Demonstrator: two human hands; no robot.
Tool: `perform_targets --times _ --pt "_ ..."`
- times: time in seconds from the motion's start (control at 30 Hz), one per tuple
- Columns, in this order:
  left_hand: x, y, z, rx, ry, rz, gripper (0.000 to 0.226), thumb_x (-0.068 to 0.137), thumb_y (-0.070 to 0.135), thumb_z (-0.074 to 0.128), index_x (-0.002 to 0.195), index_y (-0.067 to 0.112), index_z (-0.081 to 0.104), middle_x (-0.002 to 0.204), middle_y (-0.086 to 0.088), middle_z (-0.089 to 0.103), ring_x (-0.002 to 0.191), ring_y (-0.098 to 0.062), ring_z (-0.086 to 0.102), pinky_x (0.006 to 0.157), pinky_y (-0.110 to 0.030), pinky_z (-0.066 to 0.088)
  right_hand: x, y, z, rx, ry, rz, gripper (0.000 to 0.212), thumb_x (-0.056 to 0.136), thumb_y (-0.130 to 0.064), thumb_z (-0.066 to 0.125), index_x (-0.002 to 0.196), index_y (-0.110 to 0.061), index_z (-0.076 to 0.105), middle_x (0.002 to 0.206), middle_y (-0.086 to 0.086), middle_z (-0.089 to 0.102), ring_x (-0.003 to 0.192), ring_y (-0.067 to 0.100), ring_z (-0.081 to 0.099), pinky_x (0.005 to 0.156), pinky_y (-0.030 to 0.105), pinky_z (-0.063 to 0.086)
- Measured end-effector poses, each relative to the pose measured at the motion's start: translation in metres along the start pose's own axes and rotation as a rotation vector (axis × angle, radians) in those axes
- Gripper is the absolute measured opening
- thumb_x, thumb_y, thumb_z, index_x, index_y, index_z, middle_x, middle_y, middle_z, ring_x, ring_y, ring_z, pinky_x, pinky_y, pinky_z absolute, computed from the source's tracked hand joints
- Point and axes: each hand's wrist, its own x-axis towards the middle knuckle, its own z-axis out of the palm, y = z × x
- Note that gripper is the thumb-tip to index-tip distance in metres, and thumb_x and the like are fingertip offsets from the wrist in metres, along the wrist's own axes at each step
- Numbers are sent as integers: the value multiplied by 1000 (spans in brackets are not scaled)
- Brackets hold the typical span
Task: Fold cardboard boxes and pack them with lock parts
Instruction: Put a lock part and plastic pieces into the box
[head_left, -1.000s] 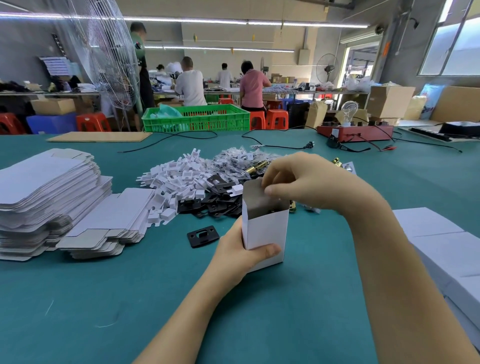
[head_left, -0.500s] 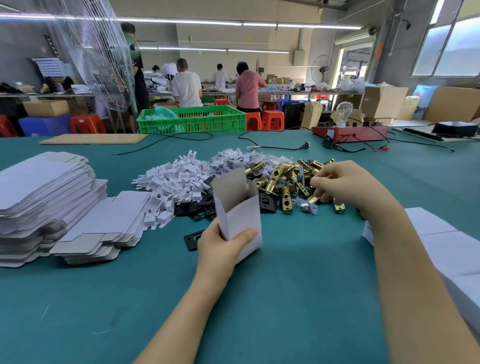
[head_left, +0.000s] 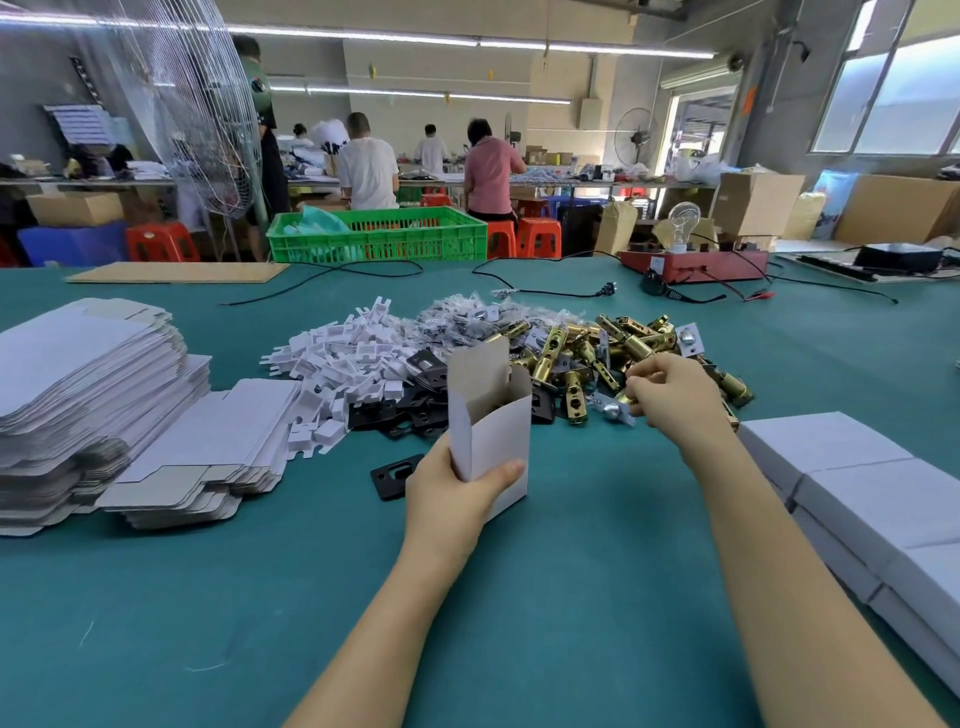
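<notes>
Our left hand (head_left: 457, 486) grips the open white box (head_left: 491, 431) upright, w/ its flap up, over the green counter (head_left: 311, 597) near the middle. Our right hand (head_left: 670, 389) is curled over the brass latch pile (head_left: 582, 353), fingers pinching 1 latch at the pile's near edge. Flat box blanks (head_left: 88, 384) are stacked on the left, closed boxes (head_left: 872, 499) on the right.

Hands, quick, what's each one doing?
Left hand: grips the open white box.
Right hand: pinches a brass latch from the pile.
</notes>
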Motion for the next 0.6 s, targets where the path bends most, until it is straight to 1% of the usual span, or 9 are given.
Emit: perform_targets --times 0.1,0.17,0.3,0.37,0.43,0.47,0.53,0.57,0.6 --pt "2 0 0 0 -3 -13 32 77 18 82 98 37 65 101 16 71 97 -7 66 84 -30 54 1 6 8 -18 -25 -5 15 85 -4 52 86 -12 64 78 4 65 82 29 65 79 44 54" --pt "3 0 -1 -11 8 -23 32 77 18 82 95 38 65 99 17 71 95 -6 66 84 -30 54 1 8 14 -15 -28 5 16 85 -4 51 93 -9 65 74 2 64 78 25 65 75 42 54" --pt "2 0 1 -1 24 -18 31 76 19 82 93 38 65 96 18 71 92 -4 66 82 -30 54 4 0 29 83 -19 -14 16 86 -8 50 88 -18 62 88 7 67 87 28 65 80 45 55" --pt "2 -1 1 4 52 -9 29 76 19 83 90 38 65 92 20 71 87 2 65 78 -25 53 4 -7 44 146 -33 -23 18 85 -9 49 82 -23 59 85 7 68 83 24 65 77 42 55" --pt "2 -2 0 7 103 1 28 76 20 82 87 38 64 87 22 70 84 6 64 71 -19 50 8 -14 63 145 -53 -48 19 85 -7 47 84 -22 59 85 7 68 81 22 64 74 40 56" --pt "3 -3 -1 -2 138 -4 27 76 20 82 85 37 63 86 21 70 84 5 64 69 -18 49 10 -17 73 104 -63 -79 18 86 -7 46 88 -20 59 87 6 68 81 21 63 71 35 53" --pt "6 -4 -2 -43 191 -36 25 76 20 82 85 33 63 87 19 70 86 -2 66 71 -22 51 19 -23 89 -6 -81 -156 21 89 -8 45 101 -15 60 87 4 65 73 14 58 60 24 43" --pt "8 -4 -3 -73 205 -59 25 76 19 82 87 31 63 89 16 71 87 -6 67 74 -26 53 24 -27 96 -47 -93 -193 22 91 -9 45 107 -12 60 87 4 63 70 11 55 58 23 41" --pt "10 -4 -5 -110 219 -85 25 76 18 82 89 29 64 91 13 71 88 -9 68 78 -30 55 30 -30 102 -82 -112 -228 23 93 -10 44 111 -11 59 90 5 63 71 14 55 60 25 44"
